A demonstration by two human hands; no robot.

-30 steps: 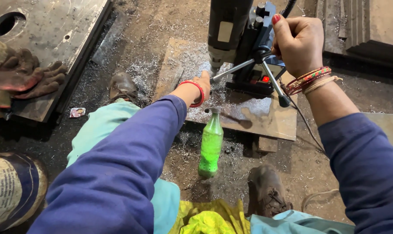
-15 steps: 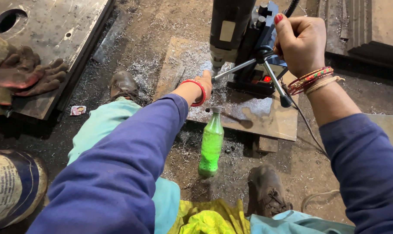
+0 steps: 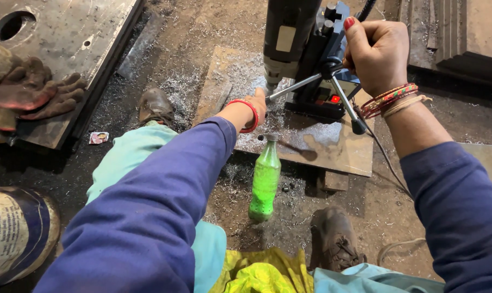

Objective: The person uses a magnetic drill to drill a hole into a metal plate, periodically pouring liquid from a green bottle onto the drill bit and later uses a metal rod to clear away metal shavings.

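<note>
A black magnetic drill (image 3: 292, 38) stands on a rusty steel plate (image 3: 333, 146) strewn with metal shavings. My right hand (image 3: 373, 51) is closed around the hub of the drill's spoked feed handle (image 3: 322, 73). My left hand (image 3: 255, 106), with a red bangle at the wrist, reaches to the plate just below the drill's chuck. Its fingers are hidden behind the wrist. A green plastic bottle (image 3: 265, 182) stands upright on the floor in front of the plate, between my legs.
A big steel plate with a round hole (image 3: 67, 32) lies at the left, with worn work gloves (image 3: 34, 92) on it. A paint can (image 3: 12, 233) sits at the lower left. My shoes (image 3: 155, 104) (image 3: 334, 239) flank the bottle. The drill's cable (image 3: 384, 157) trails right.
</note>
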